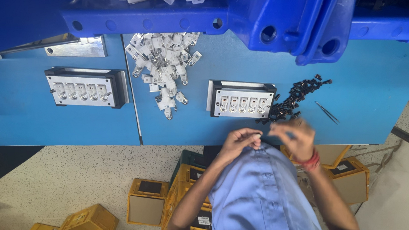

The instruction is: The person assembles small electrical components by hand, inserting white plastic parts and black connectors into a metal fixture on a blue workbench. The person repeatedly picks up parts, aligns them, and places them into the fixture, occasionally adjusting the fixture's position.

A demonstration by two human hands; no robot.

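My left hand (239, 141) is held over the blue table's near edge, fingertips pinched on what looks like a small black part (257, 135). My right hand (296, 138), with a red thread at the wrist, is blurred beside it, fingers curled; whether it holds anything is unclear. Just beyond both hands sits a black-framed metal fixture (242, 101) with a row of several slots. A heap of small black parts (295, 98) lies to the fixture's right, closest to my right hand.
A pile of white plastic pieces (164, 67) lies mid-table, a second slotted fixture (85, 88) to the left, thin tweezers (327, 112) at right. Blue crates (235, 12) overhang the far side. Yellow boxes (146, 208) stand on the speckled floor.
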